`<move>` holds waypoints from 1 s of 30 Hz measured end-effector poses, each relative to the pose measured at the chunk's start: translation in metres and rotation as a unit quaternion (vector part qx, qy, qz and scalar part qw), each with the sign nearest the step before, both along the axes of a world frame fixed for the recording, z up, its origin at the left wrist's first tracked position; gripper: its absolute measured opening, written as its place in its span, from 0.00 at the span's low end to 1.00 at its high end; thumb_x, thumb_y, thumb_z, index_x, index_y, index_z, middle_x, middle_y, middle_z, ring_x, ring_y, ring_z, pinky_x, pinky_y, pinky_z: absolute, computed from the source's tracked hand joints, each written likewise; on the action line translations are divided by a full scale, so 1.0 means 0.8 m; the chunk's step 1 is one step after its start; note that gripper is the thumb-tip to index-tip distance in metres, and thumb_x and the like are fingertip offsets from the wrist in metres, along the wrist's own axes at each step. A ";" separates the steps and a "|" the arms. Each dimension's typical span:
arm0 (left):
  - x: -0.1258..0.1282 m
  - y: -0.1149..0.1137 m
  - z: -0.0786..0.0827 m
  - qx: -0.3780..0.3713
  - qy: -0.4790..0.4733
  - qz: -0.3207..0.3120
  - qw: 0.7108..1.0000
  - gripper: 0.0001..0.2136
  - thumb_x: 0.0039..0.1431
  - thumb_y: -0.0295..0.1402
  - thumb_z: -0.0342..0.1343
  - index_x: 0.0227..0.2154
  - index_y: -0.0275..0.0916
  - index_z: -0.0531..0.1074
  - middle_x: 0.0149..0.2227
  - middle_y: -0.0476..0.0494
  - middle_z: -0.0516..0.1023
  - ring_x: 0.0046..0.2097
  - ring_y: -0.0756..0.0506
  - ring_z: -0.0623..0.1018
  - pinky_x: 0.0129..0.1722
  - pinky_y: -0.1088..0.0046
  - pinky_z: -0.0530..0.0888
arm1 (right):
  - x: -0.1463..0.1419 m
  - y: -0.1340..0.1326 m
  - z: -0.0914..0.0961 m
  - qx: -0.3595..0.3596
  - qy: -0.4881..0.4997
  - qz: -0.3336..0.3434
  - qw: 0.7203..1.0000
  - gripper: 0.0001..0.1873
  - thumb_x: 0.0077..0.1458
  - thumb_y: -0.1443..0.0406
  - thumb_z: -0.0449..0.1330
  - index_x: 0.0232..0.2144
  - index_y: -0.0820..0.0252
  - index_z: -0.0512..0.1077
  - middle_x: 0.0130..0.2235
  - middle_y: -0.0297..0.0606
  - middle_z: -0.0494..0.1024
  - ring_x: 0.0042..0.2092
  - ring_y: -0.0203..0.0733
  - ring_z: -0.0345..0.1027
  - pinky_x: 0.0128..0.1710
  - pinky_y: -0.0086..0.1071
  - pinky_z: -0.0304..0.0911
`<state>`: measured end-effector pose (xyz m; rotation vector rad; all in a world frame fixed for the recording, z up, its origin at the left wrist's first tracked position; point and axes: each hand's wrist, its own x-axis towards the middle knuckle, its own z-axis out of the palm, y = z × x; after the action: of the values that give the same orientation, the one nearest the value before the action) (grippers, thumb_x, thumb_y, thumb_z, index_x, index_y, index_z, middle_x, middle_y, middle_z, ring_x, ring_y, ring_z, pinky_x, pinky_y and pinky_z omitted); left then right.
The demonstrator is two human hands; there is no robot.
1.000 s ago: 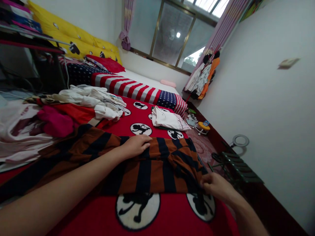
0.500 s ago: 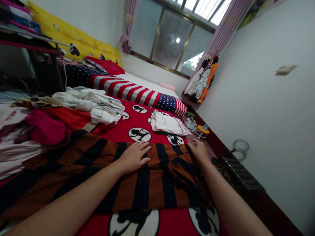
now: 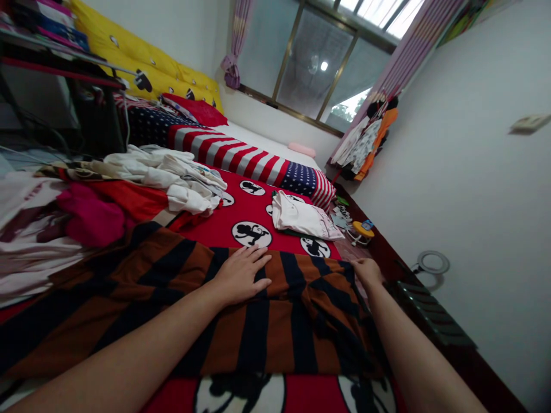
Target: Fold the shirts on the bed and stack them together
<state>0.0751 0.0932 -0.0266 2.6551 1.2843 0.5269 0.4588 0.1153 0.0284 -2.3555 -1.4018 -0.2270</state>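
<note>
A brown and dark-blue striped garment (image 3: 275,327) lies spread across the red cartoon-print blanket (image 3: 245,215) on the bed. My left hand (image 3: 241,275) rests flat on the middle of the garment, fingers stretched out. My right hand (image 3: 368,271) is at the garment's far right corner, fingers curled down onto the cloth edge.
A folded white garment (image 3: 303,215) lies further up the bed. A heap of white, red and pink clothes (image 3: 129,183) sits at the left. A flag-pattern blanket (image 3: 241,158) lies beyond. Small objects and a yellow stool (image 3: 359,229) are on the floor; a dark folding rack (image 3: 434,315) stands by the white wall.
My right hand went from the garment's near right edge up to its far right corner and now curls on the cloth. My left hand stayed flat on the garment.
</note>
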 end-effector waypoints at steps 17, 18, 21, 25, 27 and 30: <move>-0.002 0.000 0.003 0.012 0.024 -0.008 1.000 0.30 0.62 0.54 0.44 0.61 0.41 0.62 0.66 0.41 0.57 0.67 0.37 0.55 0.64 0.56 0.53 | -0.090 -0.168 -0.024 0.060 -0.035 0.314 0.947 0.15 0.60 0.56 0.53 0.42 0.58 0.73 0.50 0.46 0.74 0.53 0.48 0.67 0.53 0.43 0.61; -0.002 0.001 0.003 0.012 0.024 -0.011 1.000 0.30 0.62 0.53 0.44 0.61 0.41 0.62 0.66 0.41 0.57 0.67 0.37 0.55 0.64 0.56 0.54 | -0.102 -0.176 -0.015 0.075 -0.031 0.330 0.941 0.12 0.59 0.57 0.55 0.38 0.57 0.73 0.45 0.44 0.75 0.49 0.46 0.69 0.50 0.40 0.63; -0.003 0.002 0.001 0.011 0.019 -0.018 1.000 0.29 0.62 0.52 0.45 0.60 0.41 0.63 0.66 0.41 0.56 0.67 0.37 0.55 0.64 0.55 0.54 | -0.136 -0.202 -0.002 0.078 -0.021 0.348 0.934 0.09 0.59 0.59 0.56 0.30 0.57 0.71 0.34 0.38 0.74 0.37 0.41 0.70 0.39 0.33 0.64; -0.004 0.002 0.001 0.013 0.009 -0.023 1.000 0.28 0.62 0.52 0.45 0.60 0.41 0.63 0.66 0.40 0.57 0.66 0.38 0.56 0.64 0.56 0.53 | -0.151 -0.222 -0.015 0.042 -0.011 0.333 0.942 0.08 0.59 0.63 0.54 0.31 0.56 0.72 0.34 0.36 0.74 0.35 0.39 0.70 0.36 0.31 0.61; -0.004 0.003 0.002 0.012 0.004 -0.026 1.000 0.28 0.62 0.52 0.45 0.60 0.41 0.63 0.65 0.40 0.58 0.66 0.38 0.56 0.64 0.56 0.53 | -0.148 -0.222 -0.023 0.030 -0.011 0.319 0.947 0.08 0.59 0.65 0.53 0.33 0.56 0.73 0.36 0.37 0.75 0.38 0.41 0.70 0.38 0.32 0.61; -0.004 0.004 0.000 0.011 0.003 -0.028 1.000 0.29 0.62 0.52 0.45 0.60 0.41 0.64 0.65 0.40 0.59 0.66 0.37 0.56 0.64 0.56 0.54 | -0.147 -0.215 -0.026 -0.001 -0.030 0.300 0.954 0.10 0.58 0.67 0.53 0.33 0.56 0.74 0.35 0.37 0.76 0.38 0.42 0.71 0.38 0.33 0.61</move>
<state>0.0716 0.0964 -0.0262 2.7034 1.2080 0.5300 0.3410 -0.0567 0.0078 -1.8203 -2.0594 -0.1216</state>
